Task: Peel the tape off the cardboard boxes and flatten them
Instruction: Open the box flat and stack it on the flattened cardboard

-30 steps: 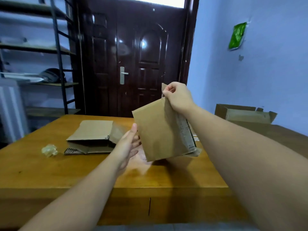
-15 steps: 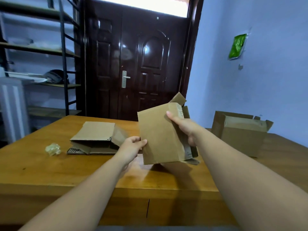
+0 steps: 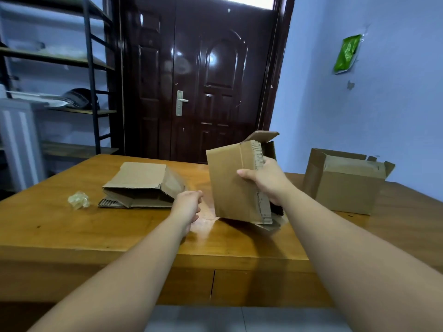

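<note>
My right hand (image 3: 266,179) grips a small brown cardboard box (image 3: 231,188) by its right edge, holding it upright with its lower corner on the wooden table (image 3: 72,231). The box's top flap stands open. My left hand (image 3: 188,203) hovers just left of the box with curled fingers, holding nothing and not touching it. A flattened cardboard box (image 3: 141,185) lies on the table to the left. A larger open cardboard box (image 3: 347,180) stands at the right.
A crumpled ball of clear tape (image 3: 79,200) lies at the table's left. Behind the table are a dark door (image 3: 203,80) and a metal shelf rack (image 3: 91,68). A green packet (image 3: 347,52) hangs on the blue wall.
My right hand slid from the box's top corner down to its right edge and the box now stands more upright. My left hand drew back from the box and curled.
</note>
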Motion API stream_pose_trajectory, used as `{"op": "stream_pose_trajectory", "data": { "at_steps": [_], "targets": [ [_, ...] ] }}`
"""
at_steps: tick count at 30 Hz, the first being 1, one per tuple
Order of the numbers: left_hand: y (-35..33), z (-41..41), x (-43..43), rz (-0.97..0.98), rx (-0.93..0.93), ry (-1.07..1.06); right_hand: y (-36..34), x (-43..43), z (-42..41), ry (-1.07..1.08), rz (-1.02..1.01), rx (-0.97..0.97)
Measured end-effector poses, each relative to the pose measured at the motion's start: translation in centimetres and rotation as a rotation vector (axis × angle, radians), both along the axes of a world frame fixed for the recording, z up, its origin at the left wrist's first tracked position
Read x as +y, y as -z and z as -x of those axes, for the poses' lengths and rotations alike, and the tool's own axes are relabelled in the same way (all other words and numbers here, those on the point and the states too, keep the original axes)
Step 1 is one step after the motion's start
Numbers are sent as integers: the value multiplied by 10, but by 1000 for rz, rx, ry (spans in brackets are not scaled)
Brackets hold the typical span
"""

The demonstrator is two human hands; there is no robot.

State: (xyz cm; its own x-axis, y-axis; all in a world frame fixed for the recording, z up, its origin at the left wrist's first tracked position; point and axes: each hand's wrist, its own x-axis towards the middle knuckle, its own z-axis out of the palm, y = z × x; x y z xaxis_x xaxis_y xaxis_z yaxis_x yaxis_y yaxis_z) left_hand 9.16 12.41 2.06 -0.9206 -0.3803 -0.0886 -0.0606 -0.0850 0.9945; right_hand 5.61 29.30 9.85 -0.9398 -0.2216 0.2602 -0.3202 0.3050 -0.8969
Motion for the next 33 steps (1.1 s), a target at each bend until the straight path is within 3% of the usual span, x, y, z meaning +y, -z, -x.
{"op": "stream_pose_trajectory", "data": {
  "at_steps": [5, 8, 11, 13, 18, 22, 25, 29, 33],
  "targets": [
    [3, -8, -13, -253, 16, 17, -20, 7, -7, -93, 421, -185],
    [7, -18, -20, -406, 46, 168, -17, 7, -16, -117, 588, -280],
    [7, -28, -6, -406, -3, 393, -9, 1, -28, 26, 555, -329],
    [1, -34, 9, -508, -67, 472, -1, -1, -35, 74, 471, -314],
    [3, -32, 15, -652, -49, 364, 21, -2, -25, 76, 393, -341],
    [-8, -36, 22, -491, -81, 364, 35, 4, -18, 167, 352, -421],
    [-19, -31, 23, -481, -118, 311, 51, 16, -18, 178, 321, -366],
    [-16, -26, 13, -432, -204, 286, 66, 31, -28, 144, 461, -403],
    [-11, -22, 14, -311, -267, 239, 76, 36, -29, 142, 474, -524]
  ]
}}
